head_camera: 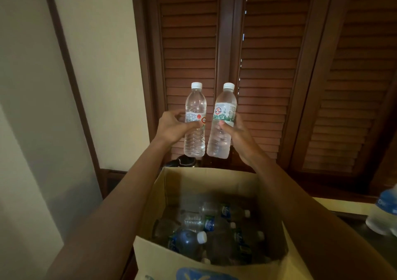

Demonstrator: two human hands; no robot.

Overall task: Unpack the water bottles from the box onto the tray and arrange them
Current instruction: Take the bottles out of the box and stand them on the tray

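Note:
High above the open cardboard box I hold two clear water bottles upright, side by side. My left hand grips the left bottle, which has a white cap and a red-and-white label. My right hand grips the right bottle, white-capped with a green-and-white label and tilted slightly. Inside the box several more bottles with blue labels lie on their sides. No tray shows in the view.
Brown louvred wooden doors fill the background. A cream wall stands at the left. A dark object sits just behind the box. At the right edge, blurred blue-labelled bottles stand on a dark surface.

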